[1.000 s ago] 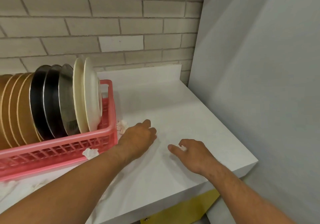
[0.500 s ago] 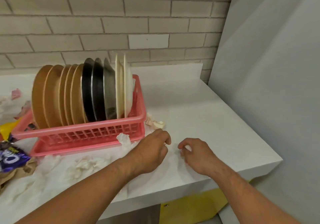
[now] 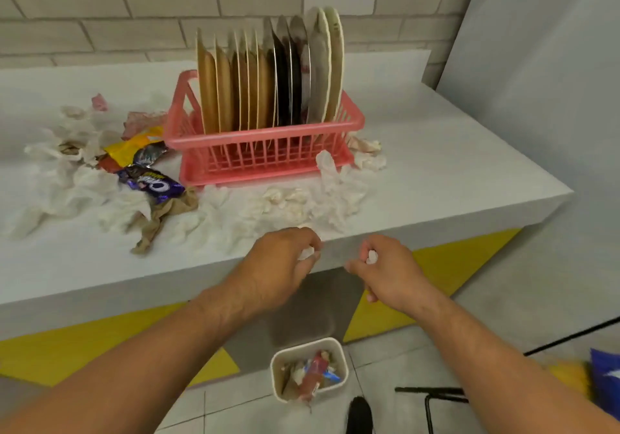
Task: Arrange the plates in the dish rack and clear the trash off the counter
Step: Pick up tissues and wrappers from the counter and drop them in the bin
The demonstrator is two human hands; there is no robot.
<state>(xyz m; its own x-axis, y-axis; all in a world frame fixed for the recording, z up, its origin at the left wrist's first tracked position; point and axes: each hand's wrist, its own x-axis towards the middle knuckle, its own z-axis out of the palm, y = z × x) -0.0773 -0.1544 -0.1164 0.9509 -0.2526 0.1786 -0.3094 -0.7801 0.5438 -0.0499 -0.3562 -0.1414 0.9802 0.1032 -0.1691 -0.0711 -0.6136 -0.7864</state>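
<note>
pink rack (image 3: pixel 265 138) holds plates (image 3: pixel 268 74), bin (image 3: pixel 307 344) holds wrappers (image 3: pixel 315 371) (left hand (image 3: pixel 278 262), right hand (image 3: pixel 389 269): fingers (image 3: pixel 310 237) clamp tissue (image 3: pixel 307 253)).

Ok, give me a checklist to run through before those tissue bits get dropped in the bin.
1. Left hand grips a tissue scrap: ok.
2. Right hand grips a second scrap: ok.
3. Bin open, with the trash inside below its rim: ok.
4. Both hands straight over the bin: cannot tell from this view.
5. Plates upright in the rack: ok.
6. Counter cleared: not ok; tissues and wrappers lie on it.
</note>
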